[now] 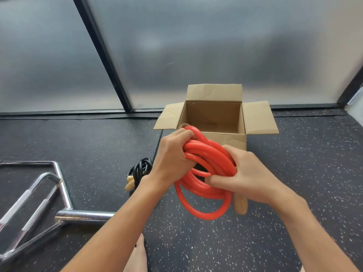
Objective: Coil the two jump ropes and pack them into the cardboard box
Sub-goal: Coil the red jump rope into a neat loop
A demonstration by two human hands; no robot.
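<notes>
Nearest the lens: a bare foot point(138, 254) at the near edge, on the dark speckled rubber floor point(196, 242). Both forearms reach forward from there. Left hand point(173, 154) is wrapped over the far-left side of the coiled red-orange rubber jump rope point(208, 160), fingers curled shut around several strands. Right hand point(245, 177) clamps the right side of the same coil, thumb pressed across the near strands, fingers hidden behind. One loose loop point(202, 210) hangs below the bundle, and a pale tan wooden handle point(240, 206) pokes down under my right palm; second handle not clearly seen. Coil is held in the air, just near of the open brown cardboard box point(214, 118), whose four flaps stand spread; what shows of the inside is bare. Black jump rope with tan handles point(140, 171) lies coiled on the floor to the left, apart from the box. Chrome steel bar frame point(59, 193) lies farther left, not involved. Judgement: step in hand is tidying the red coil before lowering it in. To do it well, gather the hanging loop into the bundle first, tuck the handle alongside the strands, keep both grips tight so the springy tubing cannot unwind, then lower it flat past the near flap. Risk: slack loop catching the flap edge.
</notes>
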